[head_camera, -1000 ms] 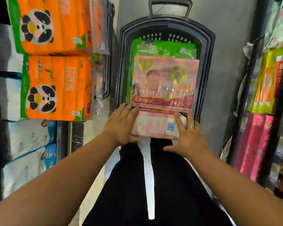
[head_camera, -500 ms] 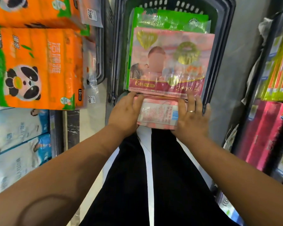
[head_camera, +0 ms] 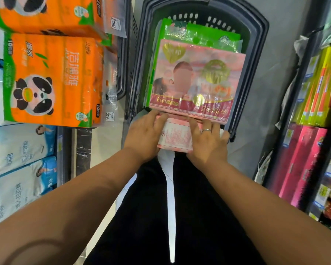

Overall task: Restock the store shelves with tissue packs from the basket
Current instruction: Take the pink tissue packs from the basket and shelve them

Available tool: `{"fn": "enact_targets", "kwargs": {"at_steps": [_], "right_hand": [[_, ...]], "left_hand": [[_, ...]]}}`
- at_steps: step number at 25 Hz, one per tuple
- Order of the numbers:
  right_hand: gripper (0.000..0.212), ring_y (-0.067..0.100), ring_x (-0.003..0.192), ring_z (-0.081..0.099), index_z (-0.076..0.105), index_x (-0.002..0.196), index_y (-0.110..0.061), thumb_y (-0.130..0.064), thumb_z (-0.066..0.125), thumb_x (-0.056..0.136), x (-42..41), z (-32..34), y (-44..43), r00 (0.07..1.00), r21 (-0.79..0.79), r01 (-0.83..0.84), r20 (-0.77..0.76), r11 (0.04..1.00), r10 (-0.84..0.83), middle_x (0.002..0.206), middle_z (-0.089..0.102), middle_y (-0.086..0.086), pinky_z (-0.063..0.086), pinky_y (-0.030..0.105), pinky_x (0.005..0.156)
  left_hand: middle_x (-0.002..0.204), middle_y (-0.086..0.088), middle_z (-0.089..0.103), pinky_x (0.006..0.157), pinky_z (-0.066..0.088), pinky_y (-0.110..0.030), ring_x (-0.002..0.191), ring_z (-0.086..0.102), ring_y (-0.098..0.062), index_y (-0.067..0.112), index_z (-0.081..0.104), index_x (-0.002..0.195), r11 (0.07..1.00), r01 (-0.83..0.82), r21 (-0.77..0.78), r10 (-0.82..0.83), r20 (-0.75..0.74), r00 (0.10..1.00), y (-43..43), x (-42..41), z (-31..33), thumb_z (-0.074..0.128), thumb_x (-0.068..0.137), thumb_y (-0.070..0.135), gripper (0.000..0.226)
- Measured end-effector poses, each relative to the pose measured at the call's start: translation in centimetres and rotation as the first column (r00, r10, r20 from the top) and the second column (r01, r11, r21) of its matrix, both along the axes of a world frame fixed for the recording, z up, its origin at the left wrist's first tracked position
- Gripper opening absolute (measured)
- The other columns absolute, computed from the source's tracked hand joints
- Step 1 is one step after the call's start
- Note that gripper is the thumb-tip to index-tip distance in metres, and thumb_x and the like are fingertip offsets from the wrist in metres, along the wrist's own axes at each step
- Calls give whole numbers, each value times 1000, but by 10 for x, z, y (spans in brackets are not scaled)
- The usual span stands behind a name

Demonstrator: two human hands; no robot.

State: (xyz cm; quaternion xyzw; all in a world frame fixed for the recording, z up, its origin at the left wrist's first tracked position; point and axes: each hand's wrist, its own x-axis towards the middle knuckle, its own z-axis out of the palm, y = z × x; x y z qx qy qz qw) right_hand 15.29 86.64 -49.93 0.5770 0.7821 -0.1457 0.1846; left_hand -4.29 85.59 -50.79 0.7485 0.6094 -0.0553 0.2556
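A dark plastic basket (head_camera: 256, 54) stands on the floor in front of me. On top in it lies a pink tissue pack (head_camera: 197, 81), over a green pack (head_camera: 199, 34). My left hand (head_camera: 143, 134) grips the near left end of the pink pack. My right hand (head_camera: 206, 142), with a ring on it, grips its near right end. The pack's printed white end face (head_camera: 177, 138) shows between my hands.
Shelves on the left hold orange panda tissue packs (head_camera: 54, 79) above white and blue packs (head_camera: 21, 148). A shelf rack on the right holds yellow-green boxes (head_camera: 317, 87) and pink packs (head_camera: 302, 159). My black-clad legs (head_camera: 170, 207) fill the narrow grey aisle below.
Both hands have closed in on the near end of the pink pack, fingers now curled over its top edge. The view has moved closer to the basket.
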Motion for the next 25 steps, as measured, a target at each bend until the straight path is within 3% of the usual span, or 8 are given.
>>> {"fn": "enact_targets", "kwargs": {"at_steps": [3,7,9,12,16,19,22,25], "right_hand": [[82,36,96,51,41,132,-19,-43,79,63,1,10,-1,999,21,16,-42,1000,-15,107,56,17,44,52,74],[79,35,99,48,45,132,-18,-43,77,65,4,39,-3,989,3,48,-143,999,-47,110,55,16,44,51,73],[81,32,103,39,44,134,-19,-43,78,64,4,57,3,975,-26,91,-200,996,-94,113,53,15,44,52,76],[88,28,106,30,39,141,-23,-40,78,64,7,88,17,951,-143,138,-257,980,-171,119,46,11,38,48,83],[95,18,111,28,32,142,-35,-38,82,61,17,126,40,876,-295,236,-347,926,-334,114,36,-3,31,38,87],[91,15,115,40,39,131,-44,-34,87,54,35,137,56,688,-479,316,-479,819,-545,119,47,-6,39,31,91],[87,7,110,59,48,120,-45,-16,92,50,54,128,62,363,-686,321,-547,652,-754,119,61,-10,48,20,87],[98,22,112,63,50,132,-22,-17,92,43,70,108,63,119,-803,306,-501,512,-857,121,66,2,51,37,93]], "left_hand": [[126,-18,50,79,51,-46,102,55,-35,15,32,135,1000,11,7,-12,21,1000,-3,-5,10,79,64,31,86],[143,-16,40,102,40,-53,122,46,-35,23,24,144,999,46,-4,-46,4,999,-5,-16,31,77,67,49,97],[146,-19,37,104,40,-54,126,43,-37,26,23,145,999,40,13,-40,11,999,0,-25,45,80,64,53,103],[141,-16,43,93,49,-48,121,49,-32,22,28,142,998,-45,36,36,207,978,8,-40,67,82,63,52,101],[138,3,47,99,44,-32,121,44,-2,25,23,144,942,-323,-90,327,456,828,18,-47,84,74,63,62,103],[134,7,51,103,44,-38,122,48,-7,22,43,136,865,-425,-267,501,481,719,35,-40,79,72,62,65,91],[129,-1,51,98,49,-41,117,53,-15,24,48,131,788,-510,-344,614,489,619,51,-30,68,66,65,69,82],[131,0,47,100,47,-33,117,53,-12,25,44,135,715,-578,-393,697,466,546,59,-24,62,64,69,70,83]]}}
